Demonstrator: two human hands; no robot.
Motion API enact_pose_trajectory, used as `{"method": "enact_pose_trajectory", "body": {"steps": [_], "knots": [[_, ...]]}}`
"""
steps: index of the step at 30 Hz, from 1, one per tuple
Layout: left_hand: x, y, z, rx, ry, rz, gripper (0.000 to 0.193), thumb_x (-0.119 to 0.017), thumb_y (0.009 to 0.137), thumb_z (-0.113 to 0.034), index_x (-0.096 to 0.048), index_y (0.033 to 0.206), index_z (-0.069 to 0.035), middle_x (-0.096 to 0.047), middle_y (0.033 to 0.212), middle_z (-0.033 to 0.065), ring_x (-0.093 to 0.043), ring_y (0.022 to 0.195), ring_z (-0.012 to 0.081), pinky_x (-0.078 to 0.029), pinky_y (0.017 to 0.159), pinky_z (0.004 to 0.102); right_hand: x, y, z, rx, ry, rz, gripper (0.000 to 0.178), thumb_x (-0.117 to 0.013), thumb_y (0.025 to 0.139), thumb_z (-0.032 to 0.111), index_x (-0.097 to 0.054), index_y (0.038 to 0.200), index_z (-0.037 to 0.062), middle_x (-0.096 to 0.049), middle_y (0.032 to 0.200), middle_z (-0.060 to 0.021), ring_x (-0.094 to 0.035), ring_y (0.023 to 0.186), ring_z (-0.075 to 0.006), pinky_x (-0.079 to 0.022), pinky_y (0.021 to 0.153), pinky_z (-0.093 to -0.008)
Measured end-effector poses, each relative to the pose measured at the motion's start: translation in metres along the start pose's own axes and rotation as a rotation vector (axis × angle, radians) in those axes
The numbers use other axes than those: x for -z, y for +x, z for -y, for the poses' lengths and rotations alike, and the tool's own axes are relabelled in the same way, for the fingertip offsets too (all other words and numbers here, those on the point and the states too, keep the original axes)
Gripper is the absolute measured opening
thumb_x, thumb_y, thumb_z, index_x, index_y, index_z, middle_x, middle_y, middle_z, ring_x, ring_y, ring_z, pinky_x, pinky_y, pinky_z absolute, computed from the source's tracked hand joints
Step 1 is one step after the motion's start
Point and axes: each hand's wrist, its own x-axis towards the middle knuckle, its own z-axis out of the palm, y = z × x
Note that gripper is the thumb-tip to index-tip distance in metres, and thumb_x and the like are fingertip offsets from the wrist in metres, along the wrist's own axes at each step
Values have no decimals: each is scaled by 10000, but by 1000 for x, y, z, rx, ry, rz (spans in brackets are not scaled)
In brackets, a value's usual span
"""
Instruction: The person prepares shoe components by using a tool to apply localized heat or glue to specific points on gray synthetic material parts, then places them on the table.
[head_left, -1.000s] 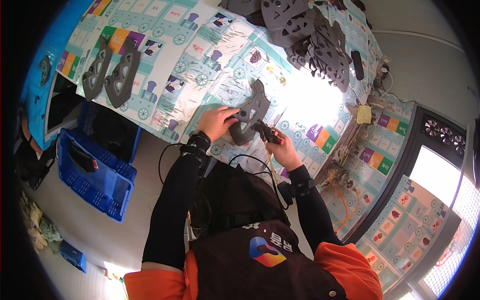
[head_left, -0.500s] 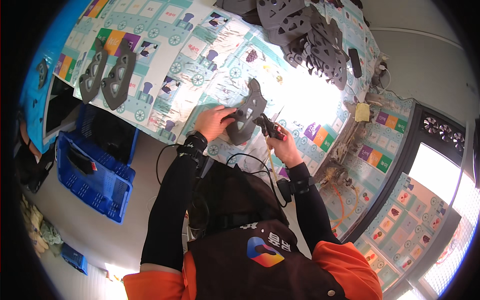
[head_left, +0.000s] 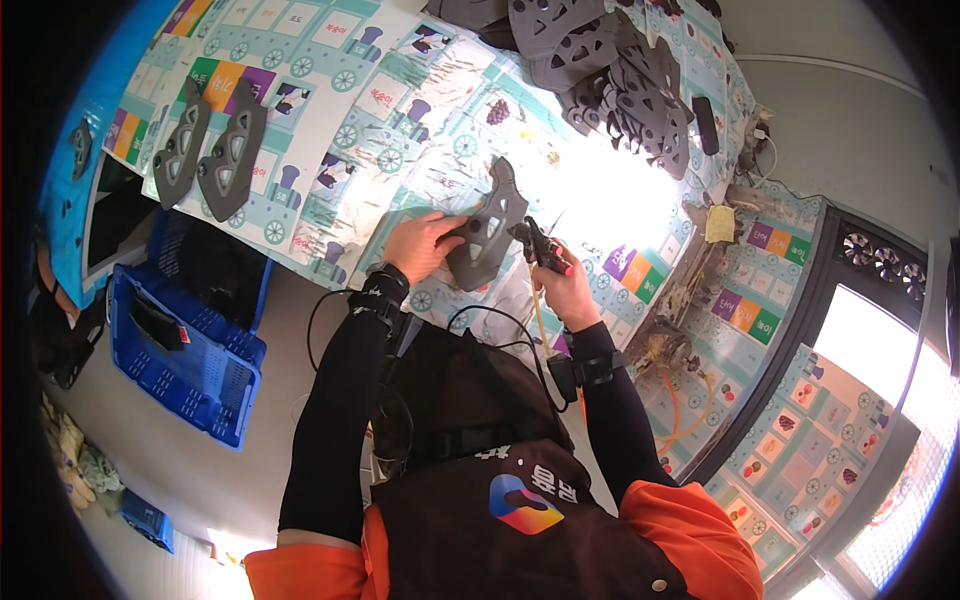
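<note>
A dark grey moulded plastic part [head_left: 488,232] with cut-out openings lies on the patterned table covering, long and slightly curved. My left hand [head_left: 420,246] grips its left edge between thumb and fingers. Just to the right, my right hand [head_left: 566,290] is closed round a black air gun [head_left: 541,248] with a red piece, and a yellowish hose [head_left: 537,298] hangs below it. The gun's front end sits close beside the part's right edge; whether they touch I cannot tell.
Similar grey parts [head_left: 570,45] are heaped at the table's far side, and two more [head_left: 232,155] lie at the left. A black oblong object [head_left: 705,125] rests near the heap. Below the table's left edge stands a blue crate [head_left: 180,375]. A black cable [head_left: 500,343] loops between my arms.
The air gun has shifted slightly away from the grey part's right edge, with its front a little higher. My left hand keeps its hold, and the whole view has drifted slightly.
</note>
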Motion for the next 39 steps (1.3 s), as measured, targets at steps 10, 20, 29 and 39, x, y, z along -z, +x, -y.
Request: {"method": "enact_pose_trajectory", "body": {"steps": [10,20,29,39], "knots": [[-1,0,0,-18,9,-40,354,-801,900,-296,-767,1244,-217,-706,953,73,-685,752,299,-546,680,401,2,3,1,-3,17,-45,587,-638,864,44,-548,1434,-58,-699,882,-56,-644,709,-130,-527,687,-293],[0,2,-2,-6,-4,-13,349,-800,898,-268,-769,1240,-208,-706,952,62,-688,765,284,-550,684,388,1,8,-1,57,99,-85,477,-631,853,21,-588,1321,-64,-671,888,-45,-614,708,-117,-506,670,-285],[1,0,-1,1,-19,-14,350,-791,907,-263,-767,1250,-202,-702,949,55,-688,774,278,-550,692,383,1,9,11,100,76,-42,491,-630,849,22,-585,1329,-67,-671,884,-36,-609,703,-115,-504,670,-281],[0,1,-1,-3,1,1,337,-779,915,-286,-767,1240,-198,-682,930,44,-689,791,277,-545,693,390,-4,8,12,39,120,-61,522,-657,862,58,-579,1362,-73,-688,877,-43,-622,703,-109,-514,677,-276]]}}
